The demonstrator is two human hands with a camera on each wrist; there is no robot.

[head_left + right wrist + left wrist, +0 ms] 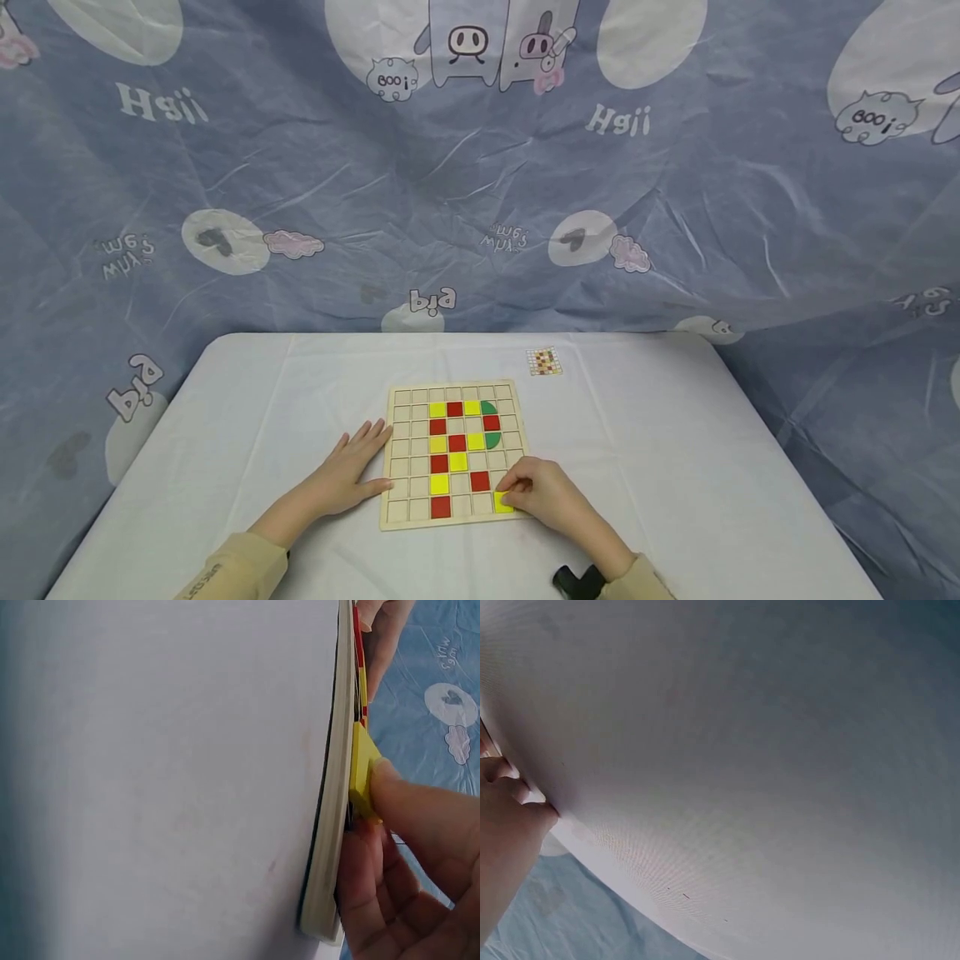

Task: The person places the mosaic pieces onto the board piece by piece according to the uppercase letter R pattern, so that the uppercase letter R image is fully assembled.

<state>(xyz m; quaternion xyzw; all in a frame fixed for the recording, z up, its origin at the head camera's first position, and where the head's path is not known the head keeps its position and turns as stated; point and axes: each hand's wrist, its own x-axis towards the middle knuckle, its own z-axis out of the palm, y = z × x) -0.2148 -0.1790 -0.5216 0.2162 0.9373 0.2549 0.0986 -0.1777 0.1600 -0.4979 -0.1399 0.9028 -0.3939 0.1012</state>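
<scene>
A light wooden grid board [401, 454] lies flat on the white table, bearing red and yellow square tiles and two green quarter-round tiles [492, 441]. At its lower right corner, my right hand [551, 497] pinches a yellow square tile [502, 502] by its edge. The right wrist view shows this yellow tile [364, 769] tilted over the board, with the thumb against it. My left hand [345, 471] rests beside the board's left side, fingers spread and fingertips touching the edge. Only part of that hand [510, 817] appears in the left wrist view.
A small pattern card [544, 362] with a coloured grid lies behind the board to the right. Near the right forearm, a black object [577, 582] is partly in view at the front. A blue printed cloth [450, 167] hangs behind the table.
</scene>
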